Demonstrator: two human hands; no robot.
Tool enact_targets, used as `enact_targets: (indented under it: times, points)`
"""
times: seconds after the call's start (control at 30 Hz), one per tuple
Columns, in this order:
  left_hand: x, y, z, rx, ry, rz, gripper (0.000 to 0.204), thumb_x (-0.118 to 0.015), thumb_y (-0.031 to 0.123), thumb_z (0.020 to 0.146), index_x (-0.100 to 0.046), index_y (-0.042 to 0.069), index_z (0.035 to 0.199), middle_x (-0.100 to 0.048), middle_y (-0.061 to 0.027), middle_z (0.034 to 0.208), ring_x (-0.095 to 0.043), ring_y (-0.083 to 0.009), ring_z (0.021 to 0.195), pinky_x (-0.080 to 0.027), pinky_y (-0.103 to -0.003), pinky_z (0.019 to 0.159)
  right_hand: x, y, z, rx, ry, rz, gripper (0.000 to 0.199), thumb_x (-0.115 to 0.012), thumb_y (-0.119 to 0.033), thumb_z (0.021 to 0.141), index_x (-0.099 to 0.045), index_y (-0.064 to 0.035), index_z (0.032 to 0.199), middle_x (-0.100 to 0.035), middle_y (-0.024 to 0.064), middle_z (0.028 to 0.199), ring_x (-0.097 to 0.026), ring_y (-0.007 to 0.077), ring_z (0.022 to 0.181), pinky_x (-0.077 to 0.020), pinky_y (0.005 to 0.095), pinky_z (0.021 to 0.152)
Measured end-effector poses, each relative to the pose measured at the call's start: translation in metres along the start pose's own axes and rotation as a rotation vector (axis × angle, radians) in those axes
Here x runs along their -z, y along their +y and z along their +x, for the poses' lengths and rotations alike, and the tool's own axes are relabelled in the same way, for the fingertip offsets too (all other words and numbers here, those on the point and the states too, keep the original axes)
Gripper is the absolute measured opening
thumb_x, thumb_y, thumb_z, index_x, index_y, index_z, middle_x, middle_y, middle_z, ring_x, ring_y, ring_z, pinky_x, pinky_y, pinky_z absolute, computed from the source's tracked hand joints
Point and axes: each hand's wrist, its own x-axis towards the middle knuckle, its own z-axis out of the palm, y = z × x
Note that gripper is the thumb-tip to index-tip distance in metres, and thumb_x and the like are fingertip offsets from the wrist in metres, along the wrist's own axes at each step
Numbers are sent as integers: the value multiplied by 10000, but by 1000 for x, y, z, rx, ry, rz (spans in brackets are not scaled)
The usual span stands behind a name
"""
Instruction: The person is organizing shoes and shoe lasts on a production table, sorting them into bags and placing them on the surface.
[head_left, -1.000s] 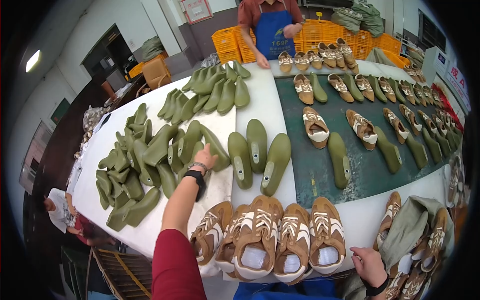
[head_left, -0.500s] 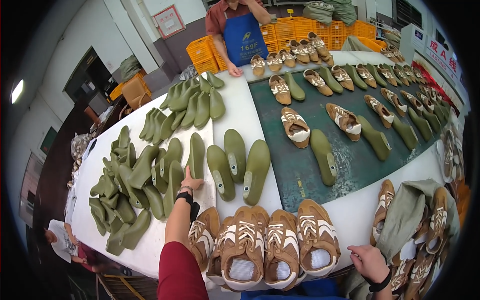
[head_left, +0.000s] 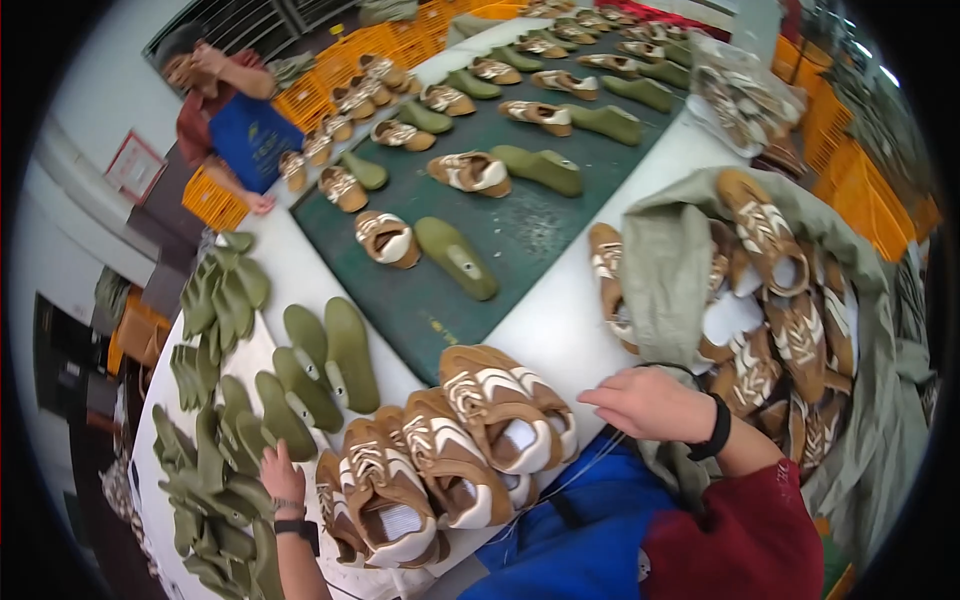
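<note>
My left hand (head_left: 282, 476) reaches in among green shoe lasts, fingers stretched out at the near end of one upright last (head_left: 284, 405). It is not clasped round it; some fingertips are hard to make out. My right hand (head_left: 645, 402), palm down and empty with fingers extended leftward, hovers by the table's near edge, beside a grey-green cloth sack (head_left: 672, 285). Between my hands, several brown-and-white sneakers (head_left: 385, 492) stand in a row, heels toward me. Just beyond them, a few more lasts (head_left: 350, 350) lie side by side.
A dark green surface (head_left: 400, 305) carries rows of sneakers paired with lasts. The sack on the right is full of sneakers (head_left: 765, 235). A heap of lasts (head_left: 215, 500) covers the left end of the white table. Across it stands a person in a blue apron (head_left: 250, 140), near orange crates (head_left: 310, 100).
My view has swung to the right, bringing the sack nearer the middle. My left hand stays by the same last. My right hand has come inward, its fingers straighter.
</note>
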Motion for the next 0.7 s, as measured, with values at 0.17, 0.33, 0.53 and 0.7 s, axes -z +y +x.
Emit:
enact_targets:
  times: [0.17,0.33,0.53,0.7]
  points:
    - [52,21,-28,-44,102,-616,498,-676,86,684,-508,6,1147,-571,-187,1028,-547,-330,949,-439,-374,822,3,19,-17,-149,54,-21,207,-567,-146,778,-573,-38,956,-588,126,838,-590,307,771,-483,394,652]
    - [163,105,-102,-163,276,-856,462,-647,36,692,-515,-16,1131,-579,-154,995,-562,-279,915,-434,-354,799,-34,97,-23,-520,113,-304,153,-540,-80,719,-571,-25,859,-611,145,799,-607,332,701,-492,415,605]
    - [184,201,-166,-491,176,-966,404,-691,115,679,-551,21,1046,-576,-136,975,-530,-334,940,-356,-433,912,-43,79,-9,-496,-88,-432,96,-537,-56,692,-628,-40,720,-625,152,718,-623,313,692,-501,400,604]
    - [173,197,-168,-264,487,-946,342,-655,43,681,-565,17,1010,-581,-130,994,-516,-336,1020,-335,-447,952,-49,29,-10,-268,-132,-155,122,-571,-86,702,-622,-65,810,-618,156,743,-611,327,729,-489,418,629]
